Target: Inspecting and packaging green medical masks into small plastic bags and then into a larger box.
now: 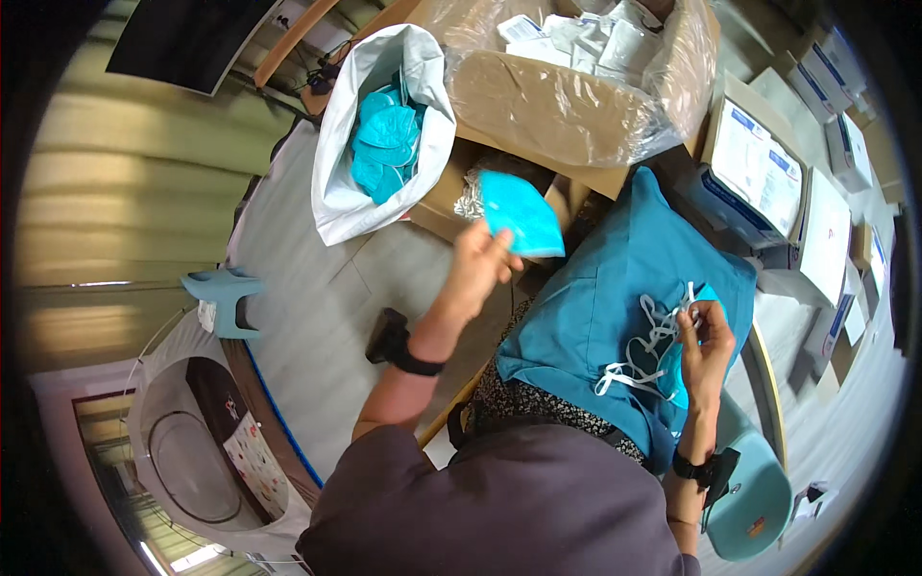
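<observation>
A flat turquoise mask (526, 213) is in the air near the upper middle of the view, held by the left hand (480, 267), which pinches its lower edge between thumb and fingers in a narrow grip. That hand reaches out from the lower left, its forearm slanting toward 1 o'clock, with a black wristband (415, 357) around the wrist. At 4 o'clock from the mask, the right hand (707, 338) is bent over the lap, forearm pointing to about 12 o'clock, fingers curled inward and fingertips at white straps (663, 332); I cannot tell whether they are closed on a strap. More turquoise mask material (673, 372) shows just beside that palm, on a teal cloth (586, 283) spread across the lap. At 10 o'clock from the held mask stands a white bag (335, 154), its mouth wide, with a heap of turquoise masks (387, 139) inside. At 1 o'clock is a cardboard box (547, 101) lined with clear plastic, containing white packets (576, 40). White boxes (759, 154) stand between 2 and 3 o'clock.
</observation>
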### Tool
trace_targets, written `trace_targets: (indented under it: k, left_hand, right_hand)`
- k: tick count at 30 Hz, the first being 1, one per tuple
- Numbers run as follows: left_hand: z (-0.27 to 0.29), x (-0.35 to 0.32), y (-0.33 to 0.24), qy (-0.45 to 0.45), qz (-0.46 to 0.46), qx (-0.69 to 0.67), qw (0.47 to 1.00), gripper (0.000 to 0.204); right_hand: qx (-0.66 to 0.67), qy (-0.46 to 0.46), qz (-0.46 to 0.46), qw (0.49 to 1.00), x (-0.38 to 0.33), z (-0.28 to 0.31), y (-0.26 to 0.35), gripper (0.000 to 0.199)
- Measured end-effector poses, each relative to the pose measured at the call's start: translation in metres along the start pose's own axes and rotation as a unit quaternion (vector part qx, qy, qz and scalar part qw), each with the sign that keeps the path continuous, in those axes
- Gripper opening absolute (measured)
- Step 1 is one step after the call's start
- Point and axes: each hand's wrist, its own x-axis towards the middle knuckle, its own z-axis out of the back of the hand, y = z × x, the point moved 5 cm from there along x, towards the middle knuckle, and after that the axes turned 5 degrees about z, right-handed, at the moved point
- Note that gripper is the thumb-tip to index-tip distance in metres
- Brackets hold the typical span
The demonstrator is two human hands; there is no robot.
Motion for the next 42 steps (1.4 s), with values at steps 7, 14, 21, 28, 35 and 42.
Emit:
trace_targets:
  k: [7, 14, 21, 28, 35, 42]
  left_hand:
    - [0.156, 0.077, -0.011, -0.140, -0.008, -0.281, 0.949, 0.032]
    - [-0.041, 0.016, 0.011, 0.116, -0.013, 0.074, 0.990, 0.021]
    - [-0.169, -0.037, 0.045, 0.283, -0.056, 0.188, 0.939, 0.012]
    - [-0.212, -0.046, 0.071, 0.268, -0.081, 0.278, 0.919, 0.021]
    - [-0.222, -0.052, 0.083, 0.309, 0.018, 0.189, 0.932, 0.025]
    - [-0.233, -0.054, 0.049, 0.295, 0.009, -0.003, 0.955, 0.015]
  right_hand:
    - [0.097, -0.005, -0.045, 0.994, -0.009, -0.007, 0.003, 0.009]
    - [0.163, 0.066, 0.012, 0.984, 0.011, 0.008, 0.037, 0.044]
    - [-0.003, -0.100, -0.081, 0.992, -0.005, 0.072, -0.028, 0.014]
    - [-0.154, -0.063, -0.168, 0.972, -0.056, 0.082, -0.075, 0.034]
    - [0.105, -0.091, -0.187, 0.972, -0.077, 0.078, -0.065, 0.014]
    - [0.195, -0.193, -0.093, 0.957, -0.057, 0.094, -0.029, 0.013]
